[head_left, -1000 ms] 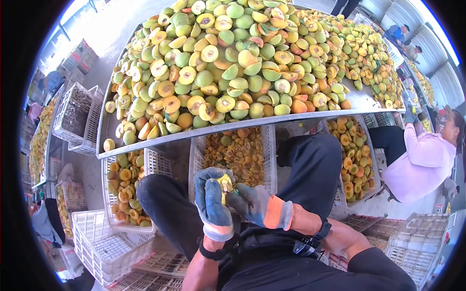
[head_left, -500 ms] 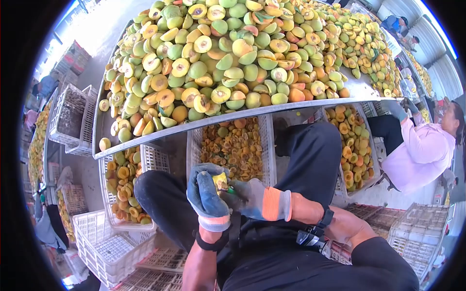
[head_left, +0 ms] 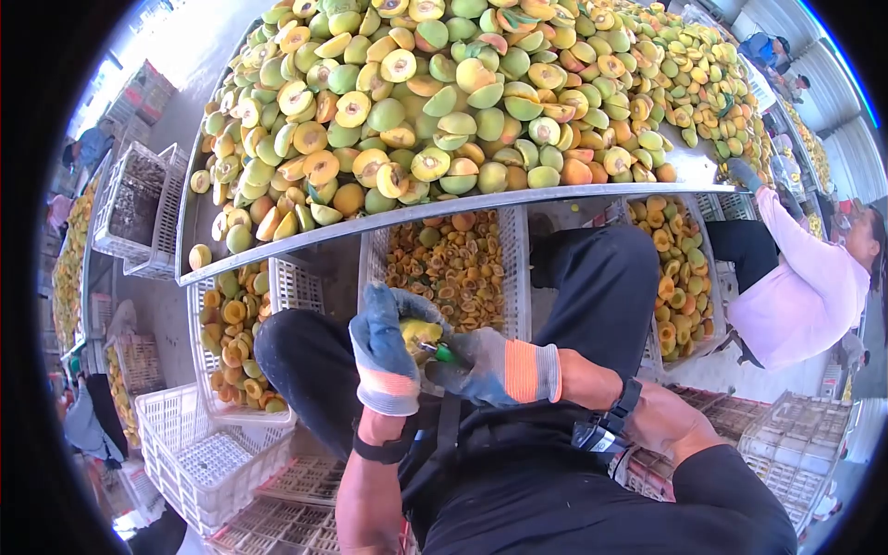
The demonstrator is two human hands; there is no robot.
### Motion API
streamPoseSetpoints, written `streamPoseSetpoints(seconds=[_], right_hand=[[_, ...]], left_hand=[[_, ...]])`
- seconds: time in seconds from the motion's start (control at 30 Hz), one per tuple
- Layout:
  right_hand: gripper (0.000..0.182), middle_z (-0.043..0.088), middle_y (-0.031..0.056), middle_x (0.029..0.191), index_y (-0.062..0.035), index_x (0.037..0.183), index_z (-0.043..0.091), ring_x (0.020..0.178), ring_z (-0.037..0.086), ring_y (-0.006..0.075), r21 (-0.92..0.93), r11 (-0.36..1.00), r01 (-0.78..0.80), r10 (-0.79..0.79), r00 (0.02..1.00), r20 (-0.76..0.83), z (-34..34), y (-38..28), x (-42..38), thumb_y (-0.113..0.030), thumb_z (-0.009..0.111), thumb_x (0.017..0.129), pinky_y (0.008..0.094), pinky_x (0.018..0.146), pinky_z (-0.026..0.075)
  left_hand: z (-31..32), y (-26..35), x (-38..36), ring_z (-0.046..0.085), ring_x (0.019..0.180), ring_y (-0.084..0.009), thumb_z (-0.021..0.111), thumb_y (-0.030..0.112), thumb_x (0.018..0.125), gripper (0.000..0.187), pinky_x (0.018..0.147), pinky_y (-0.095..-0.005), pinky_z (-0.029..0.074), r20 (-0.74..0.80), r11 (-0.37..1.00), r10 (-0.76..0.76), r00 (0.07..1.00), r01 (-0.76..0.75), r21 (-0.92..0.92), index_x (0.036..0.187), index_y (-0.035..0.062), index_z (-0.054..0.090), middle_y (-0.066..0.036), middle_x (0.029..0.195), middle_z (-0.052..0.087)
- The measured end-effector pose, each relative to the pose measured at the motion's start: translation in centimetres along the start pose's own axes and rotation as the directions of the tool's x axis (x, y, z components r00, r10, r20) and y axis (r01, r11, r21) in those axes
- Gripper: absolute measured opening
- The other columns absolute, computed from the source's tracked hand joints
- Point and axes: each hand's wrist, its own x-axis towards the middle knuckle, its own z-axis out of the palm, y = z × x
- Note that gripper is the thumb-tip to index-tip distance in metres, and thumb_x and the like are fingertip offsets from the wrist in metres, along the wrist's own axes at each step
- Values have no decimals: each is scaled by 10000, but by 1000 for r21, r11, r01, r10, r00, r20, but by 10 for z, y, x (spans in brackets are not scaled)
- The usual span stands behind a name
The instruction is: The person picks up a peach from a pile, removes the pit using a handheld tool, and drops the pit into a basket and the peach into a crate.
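Gloved in blue-grey, my left hand (head_left: 387, 347) is closed around a yellow-green fruit piece (head_left: 421, 335) above my lap. My right hand (head_left: 481, 367), in a grey glove with an orange cuff, grips a small tool with a green handle (head_left: 446, 353). The tool's metal end touches the fruit; its tip is too small to make out. Just beyond my hands, a white crate (head_left: 515, 277) holds small orange-brown fruit pieces. Farther forward, halved green and orange fruits (head_left: 388, 116) are heaped on a metal-edged table (head_left: 370, 228).
Crates of fruit halves stand at the left (head_left: 242, 347) and right (head_left: 680, 277) of my knees. A white crate (head_left: 208, 453) sits at lower left, stacked crates (head_left: 800, 439) at lower right. On the right, a person in pink (head_left: 805, 287) reaches to the table. Other people are farther off.
The fruit and tool have turned and shifted slightly between my hands, and my left hand has moved a little left and up. The person in pink has stretched an arm toward the table.
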Motion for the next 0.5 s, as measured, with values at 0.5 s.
streamPoseSetpoints(seconds=[0.5], right_hand=[[227,602,-56,678,-106,991,691,526,541,54,729,529,-434,387,888,248,-10,-22,-5,-332,677,973,219,445,380]], left_hand=[[15,-7,-6,640,647,-193,260,417,1107,675,650,-284,495,44,851,457,888,-451,268,798,-54,632,-98,714,663]])
